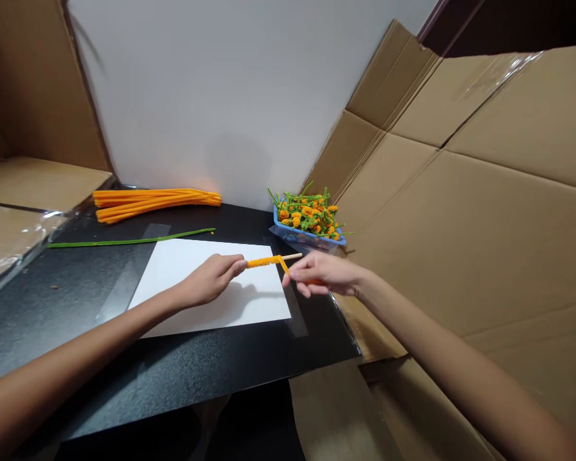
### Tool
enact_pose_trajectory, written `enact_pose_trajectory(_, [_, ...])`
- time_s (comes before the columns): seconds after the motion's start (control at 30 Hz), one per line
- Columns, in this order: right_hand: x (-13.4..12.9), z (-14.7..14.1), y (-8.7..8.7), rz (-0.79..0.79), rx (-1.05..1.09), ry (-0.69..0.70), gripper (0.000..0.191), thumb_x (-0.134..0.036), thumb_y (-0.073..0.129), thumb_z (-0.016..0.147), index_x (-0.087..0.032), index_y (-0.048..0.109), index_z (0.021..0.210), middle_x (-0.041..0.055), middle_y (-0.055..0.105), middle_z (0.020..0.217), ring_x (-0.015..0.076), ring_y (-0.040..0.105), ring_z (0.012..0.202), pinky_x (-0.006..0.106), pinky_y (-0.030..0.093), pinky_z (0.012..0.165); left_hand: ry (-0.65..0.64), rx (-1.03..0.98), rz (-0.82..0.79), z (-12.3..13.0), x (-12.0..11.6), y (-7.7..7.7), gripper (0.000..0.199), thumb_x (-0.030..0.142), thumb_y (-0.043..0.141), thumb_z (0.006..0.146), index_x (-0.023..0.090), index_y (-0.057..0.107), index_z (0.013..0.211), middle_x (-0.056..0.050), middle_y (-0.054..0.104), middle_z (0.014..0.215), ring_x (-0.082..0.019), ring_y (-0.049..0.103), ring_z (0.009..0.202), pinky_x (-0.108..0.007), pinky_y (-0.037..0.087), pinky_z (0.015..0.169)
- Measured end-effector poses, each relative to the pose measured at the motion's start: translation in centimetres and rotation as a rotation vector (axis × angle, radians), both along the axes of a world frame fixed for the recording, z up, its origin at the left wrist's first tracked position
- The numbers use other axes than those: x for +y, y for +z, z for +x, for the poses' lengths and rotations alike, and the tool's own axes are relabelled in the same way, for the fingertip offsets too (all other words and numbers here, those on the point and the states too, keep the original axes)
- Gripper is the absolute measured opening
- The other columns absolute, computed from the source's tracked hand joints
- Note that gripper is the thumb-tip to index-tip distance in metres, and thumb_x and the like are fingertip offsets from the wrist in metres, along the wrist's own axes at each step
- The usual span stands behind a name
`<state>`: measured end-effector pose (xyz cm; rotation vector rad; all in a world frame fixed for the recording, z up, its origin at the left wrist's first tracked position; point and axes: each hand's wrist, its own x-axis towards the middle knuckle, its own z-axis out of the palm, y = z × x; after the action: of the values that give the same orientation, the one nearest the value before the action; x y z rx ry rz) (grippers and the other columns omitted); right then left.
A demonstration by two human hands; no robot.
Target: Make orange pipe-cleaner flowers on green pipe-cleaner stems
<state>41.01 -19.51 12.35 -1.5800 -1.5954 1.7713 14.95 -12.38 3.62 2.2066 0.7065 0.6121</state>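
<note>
My left hand (214,276) pinches the left end of a thin wooden stick (292,256), held level above a white sheet (173,301). An orange pipe cleaner (263,262) is coiled around the stick beside my left fingertips, leaving the stick's right end bare. From the coil a loose orange length slants down to my right hand (320,274), whose thumb and forefinger are closed on it. The other right fingers are loosely bent. The stick's left end is hidden in my left hand.
Orange pipe cleaners (153,202) lie at the back left, and green ones (129,242) in front of them. A blue basket (307,237) of orange-and-green flowers stands at the back right. Cardboard (484,192) rises along the right side of the black table (182,378).
</note>
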Motion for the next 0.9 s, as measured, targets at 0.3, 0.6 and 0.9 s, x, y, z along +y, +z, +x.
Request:
enact_pose_trajectory(0.3, [1.2, 1.6, -0.6, -0.040, -0.118, 0.020, 0.035, -0.044, 0.075, 0.078, -0.010, 0.070, 0.072, -0.0071, 0.046, 0.038, 0.0008, 0.027, 0.032, 0.017, 0.015, 0.037, -0.391, 0.144, -0.109, 0.4, -1.6, 0.2, 0.044, 0.050, 0.029, 0.101, 0.018, 0.046, 0.075, 0.000, 0.047, 0.067, -0.014, 0.042, 0.061, -0.027, 0.032, 0.062])
enact_pose_trajectory(0.6, [-0.6, -0.5, -0.5, -0.015, 0.010, -0.127, 0.039, -0.048, 0.072, 0.081, -0.011, 0.066, 0.073, -0.0046, 0.053, 0.044, 0.0019, 0.033, 0.032, 0.018, 0.017, 0.035, -0.130, -0.084, -0.241, -0.5, 0.8, 0.3, 0.045, 0.053, 0.031, 0.098, 0.019, 0.039, 0.069, 0.003, 0.038, 0.061, -0.012, 0.035, 0.056, -0.026, 0.030, 0.058])
enact_pose_trajectory(0.9, [0.7, -0.8, 2.0, 0.175, -0.220, -0.013, 0.045, -0.048, 0.071, 0.082, -0.014, 0.057, 0.055, -0.0066, 0.041, 0.039, 0.0029, 0.027, 0.038, 0.020, 0.016, 0.041, -0.324, 0.081, -0.182, -0.1, -0.6, -0.6, 0.045, 0.053, 0.032, 0.100, 0.018, 0.046, 0.075, 0.000, 0.047, 0.067, -0.014, 0.040, 0.061, -0.027, 0.033, 0.062])
